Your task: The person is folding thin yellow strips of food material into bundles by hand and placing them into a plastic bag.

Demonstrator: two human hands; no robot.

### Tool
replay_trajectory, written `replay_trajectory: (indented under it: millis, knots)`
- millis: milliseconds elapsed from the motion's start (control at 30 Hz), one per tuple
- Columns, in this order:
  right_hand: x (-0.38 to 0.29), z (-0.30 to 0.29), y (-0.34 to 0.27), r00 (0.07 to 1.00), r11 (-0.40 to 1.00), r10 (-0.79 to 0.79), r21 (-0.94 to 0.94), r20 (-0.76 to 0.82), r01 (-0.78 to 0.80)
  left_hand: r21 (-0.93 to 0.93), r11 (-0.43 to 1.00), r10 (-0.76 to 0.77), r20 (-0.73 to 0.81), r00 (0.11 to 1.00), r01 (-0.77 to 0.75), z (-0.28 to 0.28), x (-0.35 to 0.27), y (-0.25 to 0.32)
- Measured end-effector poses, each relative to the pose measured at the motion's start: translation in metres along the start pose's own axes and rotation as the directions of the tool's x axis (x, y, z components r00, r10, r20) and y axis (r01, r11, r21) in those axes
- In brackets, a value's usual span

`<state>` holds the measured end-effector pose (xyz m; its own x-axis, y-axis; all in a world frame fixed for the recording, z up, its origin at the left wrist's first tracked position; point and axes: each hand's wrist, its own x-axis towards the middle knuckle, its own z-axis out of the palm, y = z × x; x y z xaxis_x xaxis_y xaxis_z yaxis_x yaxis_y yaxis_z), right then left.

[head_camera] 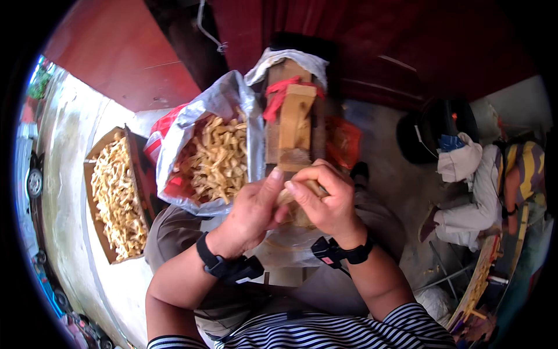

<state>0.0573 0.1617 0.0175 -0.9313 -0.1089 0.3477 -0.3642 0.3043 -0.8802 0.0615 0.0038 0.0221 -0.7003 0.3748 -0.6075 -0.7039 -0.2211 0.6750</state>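
Note:
My left hand (257, 205) and my right hand (329, 196) are close together over my lap, just below a wooden block (296, 122). Between thumb and fingers, my right hand grips a pale, light-brown piece (286, 198); my left hand's fingers lie against its left side. Part of something dark shows at the right fingers, too small to name. The block rests on a wooden bench (272, 144), with a red cloth strip (275, 98) around its far end. Left of it, an open plastic sack (255, 144) holds many pale, curled dried strips (220, 161).
At the left, a cardboard box (101, 218) holds more pale strips. An orange-red bag (344, 141) lies right of the bench. A white cloth (285, 56) drapes its far end. Another person (475, 200) sits at the right beside a long tray (475, 283); a black bucket-like container (407, 139) stands nearby.

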Motion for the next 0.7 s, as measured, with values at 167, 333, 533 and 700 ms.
replay_trajectory:
  millis: [167,333,533,700]
  knots:
    - [0.0,-0.004,0.0,0.946,0.949,-0.298,0.063,-0.127,0.308,0.527,0.842,-0.015,0.243,0.97,-0.119,-0.007,-0.005,-0.014]
    - [-0.002,-0.008,0.013,0.94,0.947,-0.321,-0.014,-0.117,0.321,0.52,0.736,-0.028,0.663,0.748,-0.433,0.021,-0.027,0.008]
    - [-0.006,0.001,0.007,0.978,0.99,0.113,0.068,0.178,-0.127,0.645,0.184,0.666,0.473,0.577,-0.741,-0.006,-0.015,0.011]
    - [-0.01,0.013,0.014,0.681,0.413,0.207,0.568,0.702,-0.711,0.732,-0.305,0.623,0.637,0.454,-0.609,-0.009,-0.017,0.018]
